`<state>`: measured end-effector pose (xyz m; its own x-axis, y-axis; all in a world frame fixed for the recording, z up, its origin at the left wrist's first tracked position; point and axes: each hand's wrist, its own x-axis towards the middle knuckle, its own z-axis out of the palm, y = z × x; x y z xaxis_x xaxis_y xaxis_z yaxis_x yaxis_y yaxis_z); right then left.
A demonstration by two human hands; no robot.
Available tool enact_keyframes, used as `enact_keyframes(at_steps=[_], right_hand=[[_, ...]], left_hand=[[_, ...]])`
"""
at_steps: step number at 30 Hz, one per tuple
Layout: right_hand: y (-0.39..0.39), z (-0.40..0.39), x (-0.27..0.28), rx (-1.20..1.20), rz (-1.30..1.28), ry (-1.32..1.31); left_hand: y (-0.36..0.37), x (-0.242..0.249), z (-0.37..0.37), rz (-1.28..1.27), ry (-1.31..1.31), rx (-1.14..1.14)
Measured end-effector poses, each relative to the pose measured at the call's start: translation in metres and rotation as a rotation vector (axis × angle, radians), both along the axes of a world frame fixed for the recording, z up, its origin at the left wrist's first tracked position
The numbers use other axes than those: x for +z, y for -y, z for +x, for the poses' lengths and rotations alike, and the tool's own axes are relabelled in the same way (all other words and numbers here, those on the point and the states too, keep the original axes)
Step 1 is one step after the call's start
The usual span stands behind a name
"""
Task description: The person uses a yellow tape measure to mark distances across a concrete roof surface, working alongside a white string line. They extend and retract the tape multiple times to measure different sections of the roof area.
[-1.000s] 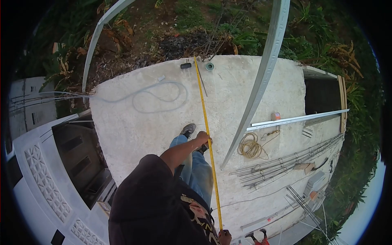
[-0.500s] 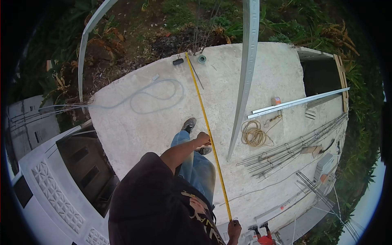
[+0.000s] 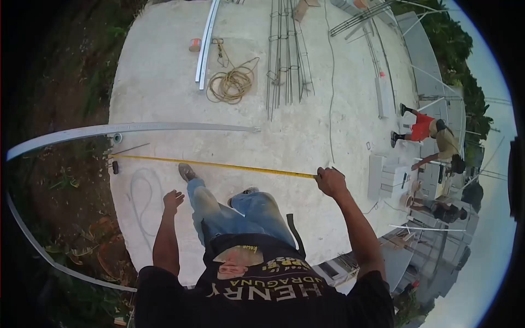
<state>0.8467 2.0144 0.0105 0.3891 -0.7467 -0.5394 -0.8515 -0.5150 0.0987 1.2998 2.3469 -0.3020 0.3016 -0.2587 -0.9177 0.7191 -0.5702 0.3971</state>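
A yellow tape measure blade [image 3: 235,167] runs stretched out across the pale concrete slab [image 3: 295,218]. Its far end lies near the slab's left edge, beside a small black block-like object [image 3: 115,167]. On the right, my right hand [image 3: 331,182] is closed around the dark tape measure case, which the fingers mostly cover. My left hand [image 3: 174,201] hangs below the blade, apart from it, with fingers loosely extended and nothing visible in them. My shoe [image 3: 187,172] stands just under the blade.
A metal channel [image 3: 164,127] stretches above the tape. Coiled rope [image 3: 231,85], metal profiles [image 3: 206,44] and rebar cages [image 3: 284,60] lie further off. Clear hose [image 3: 143,199] loops at left. One person in red shorts [image 3: 421,128] bends beside pale blocks [image 3: 376,177]; another is nearby.
My view has turned, so the tape now runs sideways. My left hand has come away from the blade; my right hand still grips the case. More of the co-workers shows.
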Motion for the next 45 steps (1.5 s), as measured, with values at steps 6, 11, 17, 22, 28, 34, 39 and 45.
enact_keyframes(at_steps=[6, 11, 17, 22, 28, 34, 39, 45], right_hand=[[0.013, -0.088, -0.057, -0.069, -0.041, 0.038], [0.042, -0.152, -0.078, -0.106, 0.032, 0.037], [0.104, -0.236, -0.111, -0.145, 0.065, 0.073], [0.182, -0.330, -0.142, -0.134, 0.096, 0.074], [0.259, -0.449, -0.173, -0.146, 0.103, 0.124], [0.318, -0.559, -0.187, -0.100, 0.169, 0.125], [0.364, -0.657, -0.226, -0.080, 0.226, 0.113], [0.425, -0.776, -0.325, -0.082, 0.231, 0.112]], left_hand=[[-0.053, 0.017, -0.037, 0.299, 0.111, -0.442], [-0.021, 0.076, -0.125, 0.384, 0.148, -0.661], [0.029, 0.093, -0.210, 0.395, 0.101, -0.721], [0.102, 0.079, -0.302, 0.479, 0.061, -0.745], [0.250, 0.081, -0.418, 0.323, 0.074, -0.922], [0.388, 0.091, -0.518, 0.056, 0.304, -0.867], [0.440, 0.080, -0.607, 0.015, 0.491, -0.807], [0.511, 0.010, -0.705, -0.089, 0.967, -1.148]])
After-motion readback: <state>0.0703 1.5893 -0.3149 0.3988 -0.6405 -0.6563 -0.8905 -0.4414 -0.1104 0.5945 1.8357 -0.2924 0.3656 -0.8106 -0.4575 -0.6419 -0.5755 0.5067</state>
